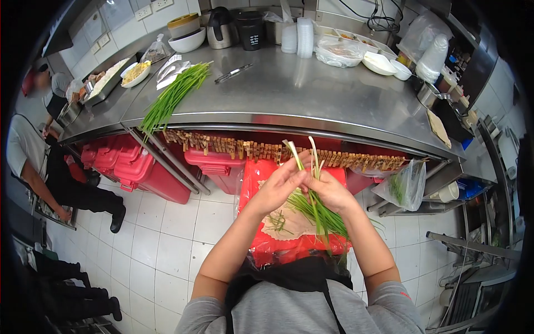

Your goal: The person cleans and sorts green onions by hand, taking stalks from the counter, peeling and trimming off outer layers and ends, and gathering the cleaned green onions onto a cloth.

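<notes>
I have the right hand (329, 190) holding stalks (295, 154); I can't tell whether the left hand (281, 182) grips. The ten-o'clock bundle (177, 96) looks done; loose greens (332, 222) at five o'clock remain.

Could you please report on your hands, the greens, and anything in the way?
Right hand gripping green stalks. Left hand by their pale ends. More greens below. Nothing seen blocking either hand.

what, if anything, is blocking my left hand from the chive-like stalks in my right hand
Nothing visible: the left hand is up against the chive-like stalks that the right hand holds, seemingly touching them.
</notes>
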The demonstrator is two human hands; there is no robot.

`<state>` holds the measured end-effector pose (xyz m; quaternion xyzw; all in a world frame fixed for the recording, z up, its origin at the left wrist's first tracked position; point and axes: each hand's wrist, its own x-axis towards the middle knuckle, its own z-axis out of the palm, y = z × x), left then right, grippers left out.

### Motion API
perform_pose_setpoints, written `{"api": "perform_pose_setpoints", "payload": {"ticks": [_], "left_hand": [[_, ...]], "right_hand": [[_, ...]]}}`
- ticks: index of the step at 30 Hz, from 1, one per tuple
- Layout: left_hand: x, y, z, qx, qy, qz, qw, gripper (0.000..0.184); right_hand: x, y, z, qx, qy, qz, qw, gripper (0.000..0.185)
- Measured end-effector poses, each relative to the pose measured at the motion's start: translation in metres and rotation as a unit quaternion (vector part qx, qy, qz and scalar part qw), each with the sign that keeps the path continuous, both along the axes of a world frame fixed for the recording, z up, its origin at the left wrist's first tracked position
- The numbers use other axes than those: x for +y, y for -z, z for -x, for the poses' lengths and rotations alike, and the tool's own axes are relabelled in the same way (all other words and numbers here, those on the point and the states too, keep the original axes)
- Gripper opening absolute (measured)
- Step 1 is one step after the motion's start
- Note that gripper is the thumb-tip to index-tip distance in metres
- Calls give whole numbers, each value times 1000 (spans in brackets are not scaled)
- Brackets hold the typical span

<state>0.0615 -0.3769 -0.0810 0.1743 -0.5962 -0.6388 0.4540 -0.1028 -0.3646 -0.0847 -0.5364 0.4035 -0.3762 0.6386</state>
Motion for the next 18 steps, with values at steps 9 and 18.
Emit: {"api": "perform_pose_setpoints", "payload": {"ticks": [9, 18], "left_hand": [[-7, -6, -4, 35, 106, -31, 993, 51], [-15, 0, -27, 15, 91, -56, 994, 36]], "right_hand": [[5, -18, -14, -120, -164, -178, 963, 28], [3, -20, -34, -73, -148, -203, 965, 32]]}}
